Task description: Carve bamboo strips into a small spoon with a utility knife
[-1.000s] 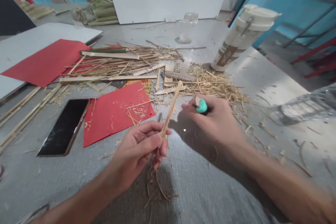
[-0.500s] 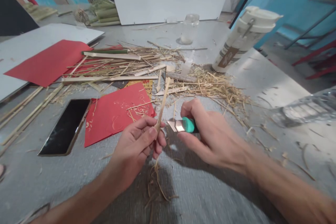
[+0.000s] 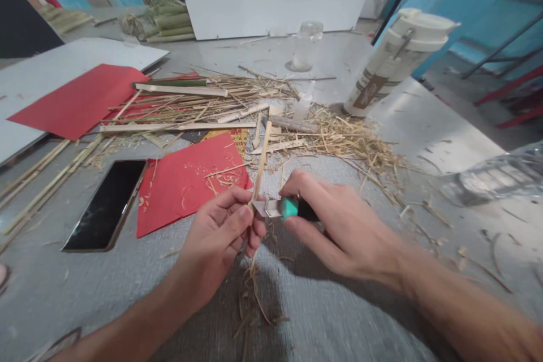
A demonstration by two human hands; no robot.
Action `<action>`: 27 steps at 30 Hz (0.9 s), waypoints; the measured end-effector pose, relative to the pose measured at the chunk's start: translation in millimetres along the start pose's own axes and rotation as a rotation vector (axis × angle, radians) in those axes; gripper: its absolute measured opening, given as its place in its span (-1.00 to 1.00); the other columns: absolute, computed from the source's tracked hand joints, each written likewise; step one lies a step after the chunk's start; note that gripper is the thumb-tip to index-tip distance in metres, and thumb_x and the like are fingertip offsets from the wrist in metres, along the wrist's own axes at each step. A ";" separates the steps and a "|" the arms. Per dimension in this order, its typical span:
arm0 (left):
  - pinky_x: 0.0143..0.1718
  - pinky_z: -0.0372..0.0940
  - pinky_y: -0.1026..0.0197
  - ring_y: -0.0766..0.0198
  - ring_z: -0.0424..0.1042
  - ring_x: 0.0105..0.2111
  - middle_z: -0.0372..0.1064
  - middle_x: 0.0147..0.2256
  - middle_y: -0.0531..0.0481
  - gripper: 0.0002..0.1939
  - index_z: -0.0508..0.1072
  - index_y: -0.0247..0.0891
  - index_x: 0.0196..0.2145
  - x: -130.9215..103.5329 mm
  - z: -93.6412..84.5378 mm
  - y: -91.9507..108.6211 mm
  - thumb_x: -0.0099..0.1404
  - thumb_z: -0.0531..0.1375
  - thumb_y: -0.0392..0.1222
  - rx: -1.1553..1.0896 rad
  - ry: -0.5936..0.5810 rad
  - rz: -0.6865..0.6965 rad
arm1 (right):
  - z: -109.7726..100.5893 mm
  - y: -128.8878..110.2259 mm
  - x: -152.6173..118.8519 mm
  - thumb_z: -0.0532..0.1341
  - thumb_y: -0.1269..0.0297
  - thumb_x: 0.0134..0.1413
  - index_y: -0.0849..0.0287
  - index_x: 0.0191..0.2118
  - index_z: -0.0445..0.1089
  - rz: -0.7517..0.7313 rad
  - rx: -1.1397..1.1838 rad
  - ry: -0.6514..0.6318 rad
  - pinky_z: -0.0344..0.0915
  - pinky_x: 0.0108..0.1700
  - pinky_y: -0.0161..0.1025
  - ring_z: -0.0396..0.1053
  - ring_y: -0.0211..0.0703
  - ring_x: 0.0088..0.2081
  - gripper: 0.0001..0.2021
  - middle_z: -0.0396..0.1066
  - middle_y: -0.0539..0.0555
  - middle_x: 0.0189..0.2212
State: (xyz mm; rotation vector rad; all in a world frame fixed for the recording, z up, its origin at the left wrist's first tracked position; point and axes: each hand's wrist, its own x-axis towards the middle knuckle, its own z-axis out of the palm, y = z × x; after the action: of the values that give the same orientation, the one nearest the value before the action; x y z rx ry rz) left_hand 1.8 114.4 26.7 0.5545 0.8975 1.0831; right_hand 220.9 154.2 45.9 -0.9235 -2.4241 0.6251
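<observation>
My left hand (image 3: 231,226) pinches a thin bamboo strip (image 3: 263,154) between thumb and fingers, its upper end pointing away from me. A utility knife (image 3: 290,207) with a green collar is in my right hand (image 3: 333,223), closed round the dark handle. Its blade reaches left to the strip, just by my left thumb, and seems to touch it. Thin curled shavings (image 3: 254,288) lie below my left hand. Beyond the left hand is a red paper sheet (image 3: 186,184) with shavings scattered on it.
A phone (image 3: 104,206) lies at left. Farther back are a pile of bamboo sticks (image 3: 178,107), loose shavings (image 3: 352,138), another red sheet (image 3: 85,102) and a glass jar (image 3: 308,45). At right stand a white tumbler (image 3: 396,62) and a lying clear plastic bottle (image 3: 496,175).
My right hand has moved the knife left, bringing its blade from beside the strip up against it. The strip stands slightly more upright in my left hand, which has barely moved.
</observation>
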 end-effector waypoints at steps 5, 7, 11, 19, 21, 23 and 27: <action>-0.50 0.26 0.39 0.41 0.38 -0.56 0.46 -0.54 0.11 -0.63 0.51 -0.25 -0.26 -1.5 -0.3 -0.5 0.21 0.58 -0.05 0.011 -0.014 0.003 | 0.2 -0.5 0.6 0.08 0.21 0.51 0.08 -0.09 0.21 0.001 0.011 -0.014 0.11 -0.37 -0.20 0.30 -0.20 -0.40 -0.91 0.41 0.01 -0.30; -0.50 0.25 0.40 0.43 0.34 -0.56 0.43 -0.55 0.13 -0.62 0.50 -0.26 -0.25 -1.4 -0.7 -1.8 0.21 0.58 -0.06 0.008 -0.018 0.011 | -0.7 0.5 0.5 0.07 0.20 0.52 0.09 -0.09 0.22 -0.008 -0.007 -0.010 0.12 -0.38 -0.20 0.31 -0.19 -0.40 -0.89 0.41 0.02 -0.30; -0.49 0.20 0.40 0.45 0.26 -0.56 0.37 -0.54 0.14 -0.66 0.50 -0.25 -0.22 -0.4 -1.6 -3.9 0.27 0.54 -0.08 0.002 -0.012 0.006 | -1.3 1.9 0.6 0.05 0.18 0.54 0.11 -0.09 0.25 -0.028 -0.095 0.017 0.10 -0.40 -0.20 0.34 -0.18 -0.39 -0.85 0.42 0.05 -0.26; -0.51 0.12 0.41 0.47 0.14 -0.57 0.30 -0.55 0.16 -0.67 0.51 -0.26 -0.26 -4.6 2.1 -8.3 0.30 0.52 -0.03 -0.005 -0.126 -0.023 | -9.0 11.1 1.7 0.08 0.18 0.54 0.13 -0.08 0.29 -0.039 -0.250 0.122 0.14 -0.39 -0.18 0.38 -0.14 -0.37 -0.84 0.44 0.08 -0.23; -0.54 0.12 0.41 0.46 0.13 -0.59 0.31 -0.56 0.16 -0.64 0.54 -0.25 -0.25 -7.4 4.5 -13.2 0.27 0.53 0.03 -0.014 -0.185 -0.077 | -15.3 21.8 1.7 0.11 0.18 0.53 0.12 -0.07 0.29 0.022 -0.283 0.204 0.17 -0.36 -0.18 0.38 -0.12 -0.35 -0.86 0.44 0.07 -0.25; -0.57 0.12 0.41 0.45 0.14 -0.60 0.33 -0.56 0.16 -0.61 0.56 -0.24 -0.23 -9.1 5.8 -17.2 0.25 0.54 0.08 -0.037 -0.233 -0.117 | -19.8 30.8 2.1 0.13 0.18 0.51 0.10 -0.08 0.29 0.070 -0.297 0.309 0.19 -0.32 -0.17 0.39 -0.11 -0.33 -0.88 0.43 0.05 -0.28; -0.56 0.18 0.42 0.45 0.20 -0.59 0.38 -0.53 0.14 -0.65 0.59 -0.24 -0.19 -5.9 3.1 -17.3 0.29 0.52 0.06 -0.040 -0.226 -0.078 | -15.1 27.2 3.8 0.14 0.21 0.50 0.11 -0.07 0.30 0.012 -0.225 0.297 0.23 -0.29 -0.18 0.38 -0.12 -0.32 -0.90 0.42 0.04 -0.29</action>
State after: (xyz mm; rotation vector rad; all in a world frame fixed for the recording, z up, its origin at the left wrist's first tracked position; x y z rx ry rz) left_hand 12.1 102.3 17.2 0.5911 0.6925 0.9450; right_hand 240.2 178.7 43.5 -1.0396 -2.2497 0.2022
